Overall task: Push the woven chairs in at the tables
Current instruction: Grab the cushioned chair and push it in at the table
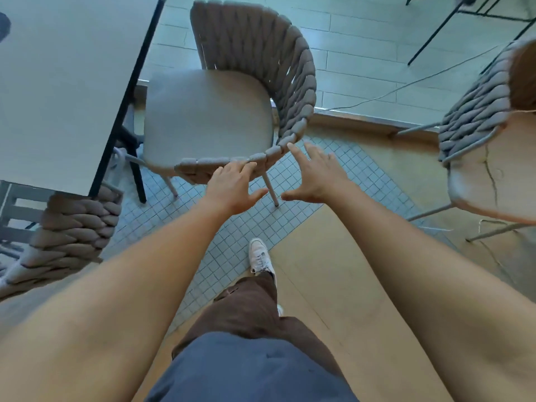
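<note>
A woven chair point(208, 111) with a grey seat cushion and a curved rope back stands beside the white table point(63, 82), its seat only slightly under the table's black edge. My left hand point(235, 187) rests with its fingertips on the chair's woven rim, fingers spread, not gripping. Just right of it, my right hand point(316, 175) is open, its index finger touching or nearly touching the rim.
A second woven chair point(475, 111) stands at the right near a round wooden tabletop. A third woven chair back point(72, 230) sits at the lower left by the table's corner. My white shoe point(261, 256) is on the small-tiled floor. A thin cable point(406, 85) crosses the floor behind.
</note>
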